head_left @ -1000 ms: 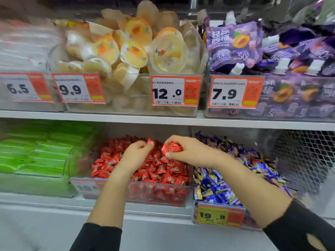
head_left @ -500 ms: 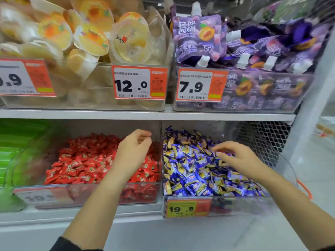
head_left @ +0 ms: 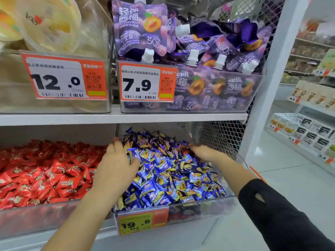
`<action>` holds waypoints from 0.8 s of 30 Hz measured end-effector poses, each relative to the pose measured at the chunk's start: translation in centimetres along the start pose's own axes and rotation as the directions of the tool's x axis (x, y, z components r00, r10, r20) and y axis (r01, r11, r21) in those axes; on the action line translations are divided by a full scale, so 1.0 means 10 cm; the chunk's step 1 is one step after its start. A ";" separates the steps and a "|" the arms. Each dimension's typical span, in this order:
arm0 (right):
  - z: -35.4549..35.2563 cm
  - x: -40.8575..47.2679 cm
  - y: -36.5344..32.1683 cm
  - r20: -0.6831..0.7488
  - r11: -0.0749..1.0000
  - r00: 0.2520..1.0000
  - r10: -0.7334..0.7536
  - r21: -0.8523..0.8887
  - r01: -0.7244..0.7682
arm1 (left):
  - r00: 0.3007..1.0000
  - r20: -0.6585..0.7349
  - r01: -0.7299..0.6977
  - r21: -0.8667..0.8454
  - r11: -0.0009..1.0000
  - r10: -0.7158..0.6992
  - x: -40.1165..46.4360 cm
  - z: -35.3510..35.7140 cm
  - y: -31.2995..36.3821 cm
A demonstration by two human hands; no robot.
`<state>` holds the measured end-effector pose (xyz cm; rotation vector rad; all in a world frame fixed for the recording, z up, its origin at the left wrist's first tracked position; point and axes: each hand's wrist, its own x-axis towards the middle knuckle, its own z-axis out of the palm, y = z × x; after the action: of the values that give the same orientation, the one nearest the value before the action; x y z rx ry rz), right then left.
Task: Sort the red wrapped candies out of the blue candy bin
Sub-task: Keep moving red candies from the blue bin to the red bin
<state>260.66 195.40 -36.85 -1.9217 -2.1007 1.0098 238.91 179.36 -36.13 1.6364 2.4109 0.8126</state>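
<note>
— Where are your hands right now?

— Both are in the blue candy bin (head_left: 199, 205), the clear one on the lower shelf at the right. Your left hand (head_left: 116, 167) lies on the blue candies (head_left: 163, 171) at the bin's left side, just beside the wall shared with the red bin (head_left: 36, 218). Its fingers are spread and fairly straight, with the thumb pressed onto the wrappers; it holds nothing that I can see.

— And the right?

— Your right hand (head_left: 204, 152) reaches deep toward the back right of the pile, fingertips buried among the wrappers (the picture is blurred there). I cannot tell whether those fingers are curled round anything.

— Do you see any red wrapped candies among the blue?

— One small red patch (head_left: 185, 151) shows just left of your right hand's fingertips, near the back of the pile. Whether the fingers touch it is unclear. The red candies (head_left: 45, 173) fill the neighbouring bin on the left.

— Anything else in front of you?

— The shelf above carries purple jelly pouches (head_left: 139, 28) in a clear bin with a 7.9 price tag (head_left: 145, 82), and your bin's tag (head_left: 141, 222) reads 19.8.
</note>
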 end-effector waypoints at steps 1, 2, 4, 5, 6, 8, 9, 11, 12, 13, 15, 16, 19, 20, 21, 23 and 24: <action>0.04 0.02 -0.03 0.036 1.000 0.999 0.015 -0.020 -0.015 | 1.000 -0.007 -0.006 0.010 1.000 0.006 0.00 0.01 0.00; 0.09 0.01 -0.08 0.076 1.000 0.997 0.016 -0.020 -0.015 | 1.000 -0.013 -0.015 0.022 1.000 0.015 0.00 0.01 0.00; 0.21 0.01 -0.16 0.155 0.999 0.988 -0.017 0.050 0.009 | 1.000 -0.020 -0.021 0.034 0.999 0.022 0.00 0.01 0.01; 0.25 0.02 -0.19 0.167 0.994 0.985 -0.036 0.111 0.017 | 1.000 -0.022 -0.021 0.035 0.999 0.022 0.00 0.01 0.01; 0.26 0.02 -0.20 0.163 0.982 0.986 -0.048 0.191 0.016 | 0.999 -0.023 -0.023 0.038 0.999 0.023 -0.01 0.01 0.02; 0.26 0.03 -0.23 0.111 0.925 0.992 -0.064 0.380 0.017 | 0.999 -0.028 -0.028 0.039 0.999 0.029 0.00 0.00 0.03; 0.26 0.03 -0.25 0.080 0.890 0.994 -0.077 0.455 0.033 | 0.999 -0.029 -0.028 0.038 0.999 0.030 0.00 0.00 0.03; 0.27 0.01 -0.32 0.031 0.889 0.988 -0.154 0.440 0.124 | 0.999 -0.024 -0.025 0.038 0.999 0.026 0.00 -0.01 0.03; 0.28 -0.03 -0.37 0.010 0.913 0.978 -0.207 0.361 0.190 | 0.999 -0.020 -0.025 0.038 0.999 0.026 -0.01 -0.01 0.03; 0.29 -0.08 -0.42 -0.012 0.926 0.965 -0.261 0.279 0.254 | 1.000 -0.016 -0.026 0.033 0.999 0.027 -0.01 -0.02 0.02; 0.31 -0.20 -0.48 -0.029 0.926 0.941 -0.338 0.165 0.338 | 1.000 -0.009 -0.029 0.016 0.999 0.029 -0.02 -0.02 0.01; 0.31 -0.26 -0.47 -0.019 0.922 0.928 -0.372 0.109 0.372 | 1.000 -0.006 -0.031 0.007 1.000 0.031 -0.03 -0.03 0.00; 0.29 -0.41 -0.35 0.088 0.907 0.903 -0.421 0.022 0.420 | 0.999 0.000 -0.037 0.001 0.999 0.037 -0.05 -0.03 -0.02; 0.26 -0.46 -0.29 0.119 0.905 0.898 -0.424 0.022 0.424 | 0.999 0.001 -0.039 0.004 0.999 0.039 -0.05 -0.03 -0.03; 0.21 -0.50 -0.25 0.134 0.901 0.892 -0.432 0.024 0.432 | 0.999 0.002 -0.041 0.007 0.999 0.041 -0.06 -0.04 -0.03; 0.08 -0.51 -0.16 0.092 0.901 0.896 -0.434 0.069 0.429 | 0.999 0.000 -0.044 0.011 0.999 0.044 -0.06 -0.03 -0.04; 0.01 -0.46 -0.10 0.038 0.907 0.911 -0.410 0.117 0.404 | 0.999 -0.002 -0.045 0.012 0.999 0.045 -0.05 -0.03 -0.04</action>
<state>260.64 191.14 -34.88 -1.3330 -2.2923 1.0679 238.68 178.67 -36.22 1.7002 2.3935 0.8090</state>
